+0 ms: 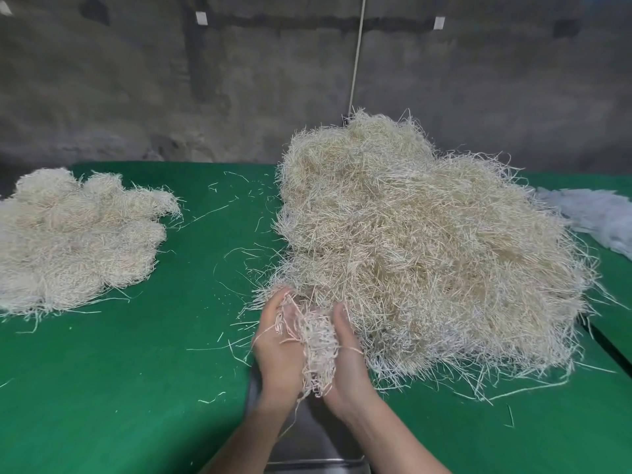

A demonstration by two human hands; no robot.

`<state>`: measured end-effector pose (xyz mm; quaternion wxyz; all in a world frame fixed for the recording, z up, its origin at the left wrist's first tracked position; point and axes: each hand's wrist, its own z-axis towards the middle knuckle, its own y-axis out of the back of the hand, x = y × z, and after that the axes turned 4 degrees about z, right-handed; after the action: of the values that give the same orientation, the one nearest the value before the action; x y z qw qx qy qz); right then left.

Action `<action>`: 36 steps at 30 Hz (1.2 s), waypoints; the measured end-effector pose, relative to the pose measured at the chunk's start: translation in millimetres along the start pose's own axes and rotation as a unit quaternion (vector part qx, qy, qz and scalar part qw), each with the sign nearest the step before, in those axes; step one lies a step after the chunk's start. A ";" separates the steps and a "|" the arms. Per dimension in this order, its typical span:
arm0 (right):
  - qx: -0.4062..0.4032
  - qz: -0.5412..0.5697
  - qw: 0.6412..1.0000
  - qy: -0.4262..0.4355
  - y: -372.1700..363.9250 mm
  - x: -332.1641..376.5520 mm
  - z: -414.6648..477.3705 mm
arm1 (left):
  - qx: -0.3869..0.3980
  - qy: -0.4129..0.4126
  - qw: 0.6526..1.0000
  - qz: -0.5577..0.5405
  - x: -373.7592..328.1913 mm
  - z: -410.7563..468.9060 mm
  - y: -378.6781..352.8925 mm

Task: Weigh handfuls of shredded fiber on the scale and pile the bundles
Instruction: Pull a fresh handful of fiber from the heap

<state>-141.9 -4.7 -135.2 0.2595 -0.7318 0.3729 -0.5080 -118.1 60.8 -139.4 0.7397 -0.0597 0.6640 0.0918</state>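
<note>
Looks like gathering step: left hand (277, 350) and right hand (347, 360) cupped round one handful (318, 347) at heap (427, 251) edge. Next, probably: lower onto scale (309, 439) underneath, read weight.

- The left hand (275, 347) and right hand (347, 360) are bare.
- The left arm (249, 439) and right arm (393, 436) are bare too, as far as they show.

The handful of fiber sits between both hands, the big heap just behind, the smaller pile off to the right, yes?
No: the head view shows the smaller pile off to the left. The handful does sit between left hand and right hand, big heap just behind.
</note>
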 end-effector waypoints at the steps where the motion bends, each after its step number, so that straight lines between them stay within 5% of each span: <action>1: -0.045 -0.101 0.993 0.028 1.5 -1.0 0.3 | 0.021 0.002 1.000 -0.007 -2.1 -2.5 5.1; 5: -0.158 -0.380 0.906 0.096 8.1 -1.5 2.9 | 0.114 0.103 0.988 -0.014 4.2 -2.2 30.2; 8: -0.112 -0.487 0.854 0.142 10.2 5.0 10.4 | 0.229 0.236 0.937 -0.116 4.2 -4.1 45.5; 15: 0.037 -0.624 0.779 0.047 28.2 31.6 4.6 | 0.158 0.214 0.964 -0.020 24.4 -0.1 47.6; 19: 0.034 -0.691 0.721 0.040 47.8 26.4 -3.0 | 0.181 0.173 0.961 0.118 34.4 -0.4 61.2; 24: 0.036 -0.739 0.672 0.029 56.1 21.7 -6.2 | 0.002 0.198 0.980 0.027 26.1 13.9 84.2; 30: 0.044 -0.746 0.664 0.019 54.9 19.3 -8.2 | 0.001 0.172 0.985 0.012 19.2 18.1 91.2; 36: 0.027 -0.661 0.746 0.073 44.8 40.0 -14.1 | -0.020 0.159 0.987 0.016 13.2 23.4 94.0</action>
<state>-159.5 -63.4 -142.2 -0.1499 -0.7488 -0.2001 -0.6138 -114.3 158.2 -146.7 0.6214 -0.0781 0.7723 0.1065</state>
